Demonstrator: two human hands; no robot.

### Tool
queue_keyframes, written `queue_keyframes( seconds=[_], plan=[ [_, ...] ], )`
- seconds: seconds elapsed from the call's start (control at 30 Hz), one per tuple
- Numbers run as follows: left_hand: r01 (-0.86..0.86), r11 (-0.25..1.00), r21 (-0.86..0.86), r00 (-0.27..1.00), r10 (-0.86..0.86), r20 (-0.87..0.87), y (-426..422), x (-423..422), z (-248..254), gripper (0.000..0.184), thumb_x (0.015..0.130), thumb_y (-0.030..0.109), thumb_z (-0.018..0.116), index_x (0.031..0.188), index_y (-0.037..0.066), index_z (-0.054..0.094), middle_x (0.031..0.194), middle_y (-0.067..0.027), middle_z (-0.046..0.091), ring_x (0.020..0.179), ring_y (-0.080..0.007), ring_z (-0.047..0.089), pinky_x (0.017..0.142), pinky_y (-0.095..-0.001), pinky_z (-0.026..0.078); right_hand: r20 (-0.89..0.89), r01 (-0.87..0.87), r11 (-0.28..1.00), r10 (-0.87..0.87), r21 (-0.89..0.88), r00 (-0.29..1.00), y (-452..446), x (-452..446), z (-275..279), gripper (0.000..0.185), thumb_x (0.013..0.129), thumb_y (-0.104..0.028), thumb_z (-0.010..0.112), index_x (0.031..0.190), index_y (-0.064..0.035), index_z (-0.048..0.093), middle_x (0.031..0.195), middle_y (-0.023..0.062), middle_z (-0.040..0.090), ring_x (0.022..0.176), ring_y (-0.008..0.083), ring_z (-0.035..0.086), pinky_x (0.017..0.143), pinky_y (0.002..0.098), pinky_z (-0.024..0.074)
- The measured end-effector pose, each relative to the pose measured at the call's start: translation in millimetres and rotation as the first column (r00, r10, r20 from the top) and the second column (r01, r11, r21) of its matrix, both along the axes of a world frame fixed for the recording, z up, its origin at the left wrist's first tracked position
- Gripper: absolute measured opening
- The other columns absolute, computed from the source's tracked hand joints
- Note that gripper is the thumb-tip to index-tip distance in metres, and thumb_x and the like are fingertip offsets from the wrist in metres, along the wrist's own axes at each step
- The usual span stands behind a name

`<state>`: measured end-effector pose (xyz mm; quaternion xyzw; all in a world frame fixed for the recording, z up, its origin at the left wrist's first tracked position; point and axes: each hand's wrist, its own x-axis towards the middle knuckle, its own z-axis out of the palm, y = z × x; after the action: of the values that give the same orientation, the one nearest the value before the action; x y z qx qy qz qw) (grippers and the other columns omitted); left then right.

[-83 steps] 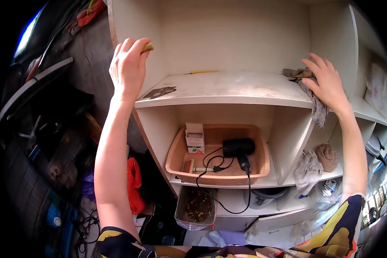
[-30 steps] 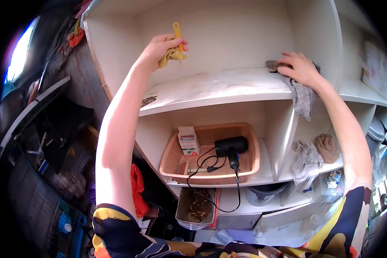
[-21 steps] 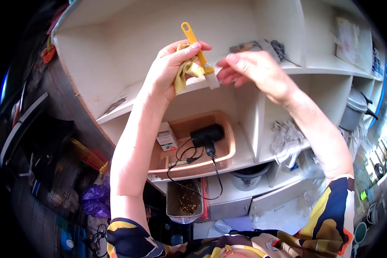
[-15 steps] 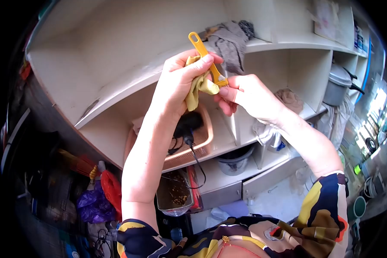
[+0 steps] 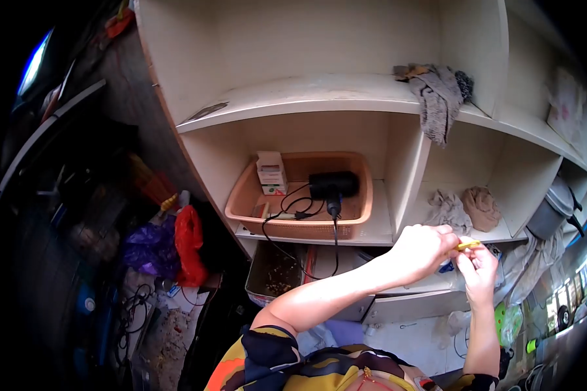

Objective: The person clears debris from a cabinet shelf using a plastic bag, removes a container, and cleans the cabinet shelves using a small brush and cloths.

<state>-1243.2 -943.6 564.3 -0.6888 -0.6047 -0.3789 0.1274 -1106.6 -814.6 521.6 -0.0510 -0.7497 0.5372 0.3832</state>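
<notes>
Both hands meet at the lower right, in front of the lower shelves. My left hand (image 5: 427, 251) is closed around the yellow brush (image 5: 468, 245), of which only a short yellow part shows; the yellow cloth seen earlier is hidden. My right hand (image 5: 479, 264) pinches at the same yellow part, its fingertips touching it. The bristles cannot be made out. A grey cloth (image 5: 439, 104) hangs over the front edge of the upper shelf (image 5: 319, 91), above and apart from my hands.
An orange basket (image 5: 365, 212) holds a black hair dryer (image 5: 332, 185) and a white box (image 5: 272, 174); its cord hangs down. Crumpled cloths (image 5: 481, 208) lie in the right compartment. A lidded pot (image 5: 550, 205) stands farther right. Purple (image 5: 151, 249) and red bags (image 5: 189, 244) are at left.
My right hand left the grey cloth and came to the brush in my left hand. Both hands have since moved down and right, away from the upper shelf.
</notes>
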Motion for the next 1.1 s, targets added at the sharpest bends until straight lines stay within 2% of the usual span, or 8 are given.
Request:
queue_keyframes(
  seconds=[0.13,0.33,0.53,0.6,0.67,0.77,0.93,1.1],
  plan=[
    [-0.085,0.993,-0.08,0.994,0.08,-0.071,-15.5,1.8,-13.5,0.015,0.079,0.019,0.064,0.084,0.005,0.059,0.079,-0.0089,0.059,0.067,-0.0305,0.063,0.054,-0.0386,0.05,-0.101,-0.203,0.978,0.197,-0.056,0.975,-11.8,5.7,3.7,0.031,0.083,-0.006,0.063,0.111,0.0057,0.06,0.086,0.0017,0.061,0.068,0.0027,0.048,0.059,0.0158,0.0363],
    [-0.146,0.981,-0.124,0.989,0.14,-0.056,-44.1,-2.5,-33.5,0.018,0.08,0.022,0.065,0.078,0.006,0.058,0.074,-0.0072,0.056,0.066,-0.028,0.062,0.054,-0.036,0.048,-0.035,-0.066,0.991,0.07,0.117,0.997,-35.8,-11.5,-3.5,0.012,0.09,-0.008,0.058,0.085,0.0023,0.064,0.055,-0.0003,0.052,0.047,0.0057,0.047,0.044,0.0193,0.0362],
    [-0.266,0.942,-0.205,0.96,0.279,0.036,-82.4,-23.4,-55.8,0.017,0.082,0.019,0.064,0.08,0.002,0.06,0.075,-0.0113,0.061,0.069,-0.0303,0.063,0.06,-0.0377,0.049,-0.114,-0.041,0.993,0.028,-0.113,0.993,-39.1,-20.3,-11.0,0.021,0.095,-0.013,0.053,0.089,0.0055,0.061,0.057,0.0026,0.052,0.047,0.0073,0.046,0.045,0.0206,0.0364],
    [-0.248,0.969,-0.007,0.961,0.247,0.122,-91.8,-48.5,-84.8,0.015,0.085,0.017,0.062,0.08,0.003,0.061,0.07,-0.0091,0.06,0.059,-0.0239,0.061,0.056,-0.0344,0.048,-0.202,-0.012,0.983,-0.025,-0.181,0.979,-29.0,-21.3,-1.9,0.02,0.094,-0.012,0.053,0.091,0.0057,0.061,0.058,0.0026,0.05,0.048,0.007,0.043,0.045,0.0204,0.0348],
    [-0.328,0.921,-0.212,0.704,0.388,0.595,-105.5,-49.2,-77.6,0.018,0.091,0.019,0.056,0.084,0.003,0.062,0.062,-0.0028,0.053,0.053,-0.0142,0.052,0.056,-0.0282,0.047,-0.149,0.005,0.979,-0.036,-0.204,0.988,-27.2,-25.1,0.6,0.02,0.094,-0.012,0.053,0.091,0.0057,0.062,0.058,0.0025,0.051,0.049,0.0071,0.045,0.045,0.0197,0.0352],
    [-0.185,0.98,0.066,0.373,0.008,0.928,-102.8,-64.1,-76.7,0.029,0.098,0.029,0.045,0.1,0.004,0.059,0.073,-0.0006,0.048,0.065,-0.0089,0.044,0.06,-0.0232,0.045,-0.074,-0.017,0.97,-0.001,-0.242,0.997,-35.6,-33.6,3.3,0.02,0.093,-0.012,0.054,0.092,0.0057,0.063,0.059,0.0022,0.053,0.049,0.0068,0.047,0.044,0.0185,0.0368],
    [0.031,0.96,0.279,0.049,-0.28,0.959,-92.2,-62.7,-79.3,0.036,0.101,0.032,0.036,0.11,0.002,0.054,0.091,-0.0042,0.05,0.084,-0.0118,0.046,0.075,-0.0261,0.044,0.013,-0.041,0.961,0.047,-0.272,0.999,-46.9,-53.3,3.4,0.02,0.093,-0.012,0.054,0.09,0.0044,0.064,0.057,0.0016,0.052,0.046,0.0058,0.045,0.043,0.0188,0.036],
    [0.049,0.982,0.181,0.035,-0.182,0.983,-100.0,-69.7,-85.2,0.054,0.1,0.049,0.028,0.101,0.004,0.058,0.08,-0.002,0.047,0.073,-0.0109,0.043,0.065,-0.0239,0.042,0.051,-0.05,0.98,0.06,-0.191,0.997,-52.0,-66.3,13.8,0.021,0.094,-0.014,0.054,0.088,0.0037,0.063,0.055,0.0,0.049,0.045,0.0043,0.04,0.041,0.0186,0.0318]
  ],
)
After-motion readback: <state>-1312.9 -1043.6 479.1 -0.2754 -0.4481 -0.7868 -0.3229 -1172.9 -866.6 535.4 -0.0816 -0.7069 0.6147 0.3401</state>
